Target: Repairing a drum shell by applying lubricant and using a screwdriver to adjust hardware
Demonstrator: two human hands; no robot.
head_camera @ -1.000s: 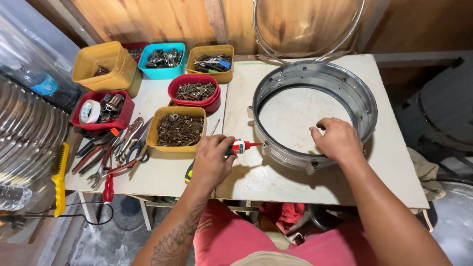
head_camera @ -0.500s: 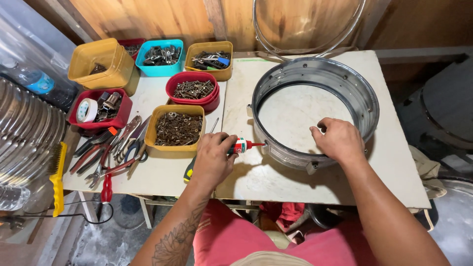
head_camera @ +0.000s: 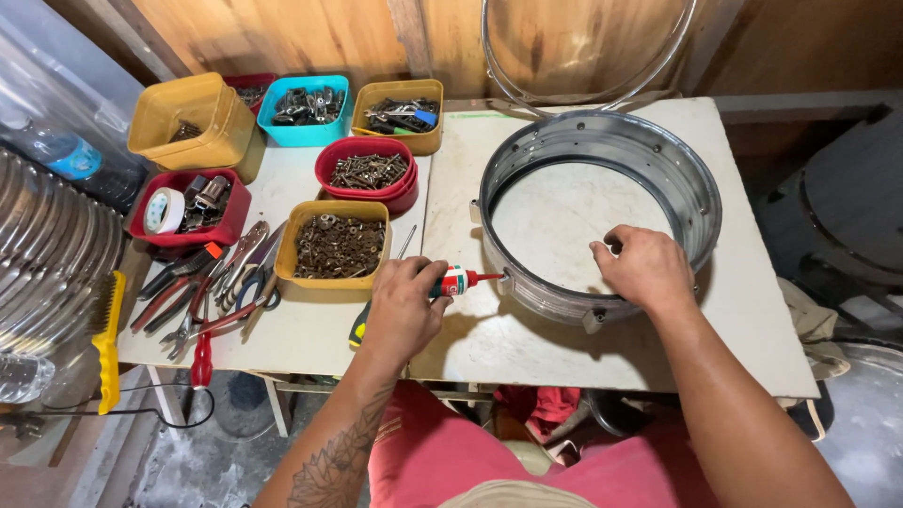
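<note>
The left hand [head_camera: 403, 306] has its fingers wrapped around a small red-tipped tube [head_camera: 458, 280], whose nozzle touches the outer wall of the metal drum shell [head_camera: 691, 183] lying on the counter [head_camera: 743, 320]. The right hand [head_camera: 647, 268] grips the shell's near rim, fingers curled inside. A yellow tray of screws [head_camera: 334, 246] sits just left.

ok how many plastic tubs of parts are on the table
7, maybe more hidden: back row yellow, dark red, blue, mustard; then red, red, mustard.

Small red-tipped bottle [head_camera: 457, 280] lying level, nozzle touching grey metal hoop [head_camera: 698, 193].
</note>
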